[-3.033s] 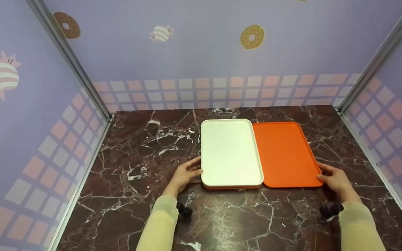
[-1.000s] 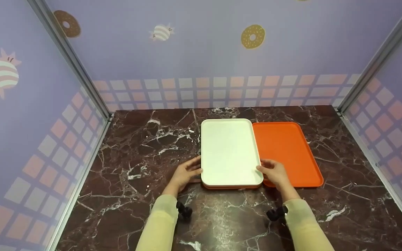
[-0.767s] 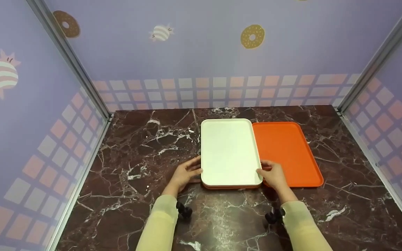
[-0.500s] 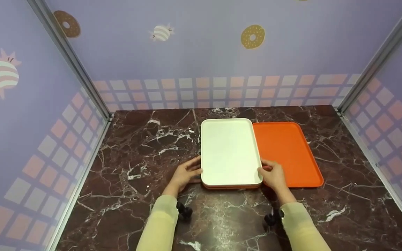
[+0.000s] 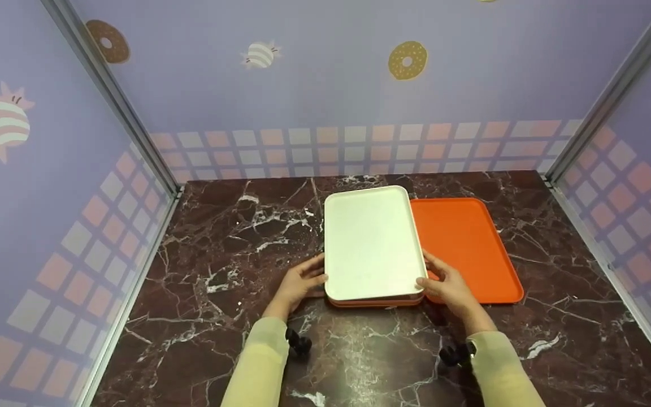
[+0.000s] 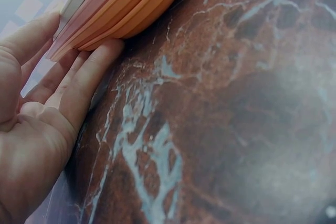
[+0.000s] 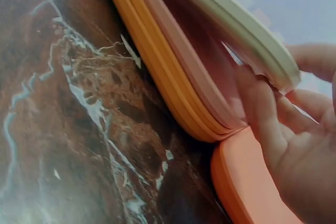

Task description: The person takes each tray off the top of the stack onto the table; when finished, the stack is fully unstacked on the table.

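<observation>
A white rectangular tray tops a stack, its right side raised and its left side low. My right hand pinches its near right edge, thumb above and fingers beneath. In the right wrist view a gap shows between the white tray and a pink tray; orange trays lie below. My left hand holds the stack's left side, its thumb at the white rim and its fingertips against the lower orange trays.
A single orange tray lies flat on the dark marbled table, just right of the stack. Purple patterned panels stand behind and at both sides. Black wrist devices are strapped under both cuffs.
My right hand has moved from the orange tray's right edge leftward to the white tray. The white tray's right side has risen and turned slightly. My left hand has stayed in place.
</observation>
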Demonstrator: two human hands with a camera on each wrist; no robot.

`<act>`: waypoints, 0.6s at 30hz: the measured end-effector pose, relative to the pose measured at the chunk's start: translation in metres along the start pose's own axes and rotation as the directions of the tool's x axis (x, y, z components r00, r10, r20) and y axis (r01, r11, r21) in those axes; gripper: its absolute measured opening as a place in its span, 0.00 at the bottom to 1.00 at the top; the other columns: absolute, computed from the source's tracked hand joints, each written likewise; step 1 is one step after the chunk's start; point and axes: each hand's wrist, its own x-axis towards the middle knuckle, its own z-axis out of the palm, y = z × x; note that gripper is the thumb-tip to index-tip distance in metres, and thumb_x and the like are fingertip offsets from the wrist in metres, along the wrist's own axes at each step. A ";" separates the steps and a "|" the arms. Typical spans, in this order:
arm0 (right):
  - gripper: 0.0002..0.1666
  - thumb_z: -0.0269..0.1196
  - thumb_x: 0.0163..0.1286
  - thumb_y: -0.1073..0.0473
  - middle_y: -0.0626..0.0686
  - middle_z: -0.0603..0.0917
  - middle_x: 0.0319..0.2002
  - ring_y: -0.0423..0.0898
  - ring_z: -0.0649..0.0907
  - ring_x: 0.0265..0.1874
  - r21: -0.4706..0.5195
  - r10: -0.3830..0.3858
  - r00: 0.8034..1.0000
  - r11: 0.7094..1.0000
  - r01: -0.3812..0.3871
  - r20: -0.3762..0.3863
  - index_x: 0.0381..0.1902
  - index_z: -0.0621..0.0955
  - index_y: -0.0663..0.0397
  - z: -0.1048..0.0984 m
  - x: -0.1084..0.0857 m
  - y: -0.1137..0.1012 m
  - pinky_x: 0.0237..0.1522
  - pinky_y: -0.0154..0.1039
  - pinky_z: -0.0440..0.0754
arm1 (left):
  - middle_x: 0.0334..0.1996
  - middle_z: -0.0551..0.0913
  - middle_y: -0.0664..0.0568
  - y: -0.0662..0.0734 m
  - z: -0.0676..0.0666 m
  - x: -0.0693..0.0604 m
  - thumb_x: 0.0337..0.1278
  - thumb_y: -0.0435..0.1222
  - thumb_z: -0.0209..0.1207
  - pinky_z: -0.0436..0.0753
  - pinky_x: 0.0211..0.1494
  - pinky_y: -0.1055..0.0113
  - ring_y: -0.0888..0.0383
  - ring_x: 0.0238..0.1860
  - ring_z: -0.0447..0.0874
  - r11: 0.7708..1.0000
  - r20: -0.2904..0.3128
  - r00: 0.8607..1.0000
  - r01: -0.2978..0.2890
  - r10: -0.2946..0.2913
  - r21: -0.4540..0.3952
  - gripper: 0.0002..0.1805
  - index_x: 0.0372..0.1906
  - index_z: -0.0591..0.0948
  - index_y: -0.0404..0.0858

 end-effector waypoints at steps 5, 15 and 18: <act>0.49 0.61 0.70 0.73 0.67 0.57 0.80 0.41 0.80 0.57 0.137 0.021 0.999 0.990 -0.026 0.045 0.83 0.53 0.55 0.000 -0.003 0.003 0.47 0.35 0.89 | 0.74 0.70 0.35 0.000 0.000 0.000 0.67 0.34 0.66 0.90 0.52 0.47 0.40 0.67 0.78 1.000 0.000 1.000 -0.008 0.008 0.030 0.35 0.77 0.69 0.41; 0.47 0.58 0.71 0.76 0.66 0.57 0.79 0.38 0.84 0.50 0.270 -0.006 1.000 0.963 0.003 0.009 0.83 0.53 0.58 -0.002 -0.007 0.002 0.43 0.34 0.89 | 0.73 0.70 0.33 0.000 0.001 -0.001 0.66 0.31 0.66 0.91 0.51 0.50 0.44 0.64 0.81 1.000 0.031 0.999 -0.015 0.015 0.003 0.35 0.77 0.69 0.38; 0.47 0.57 0.72 0.76 0.65 0.58 0.79 0.39 0.85 0.49 0.295 0.003 1.000 0.955 -0.002 -0.005 0.83 0.53 0.58 -0.009 -0.009 0.002 0.43 0.36 0.89 | 0.73 0.70 0.33 0.000 0.001 -0.002 0.66 0.30 0.65 0.91 0.52 0.50 0.45 0.64 0.82 1.000 0.040 0.999 -0.017 0.017 -0.014 0.35 0.77 0.68 0.37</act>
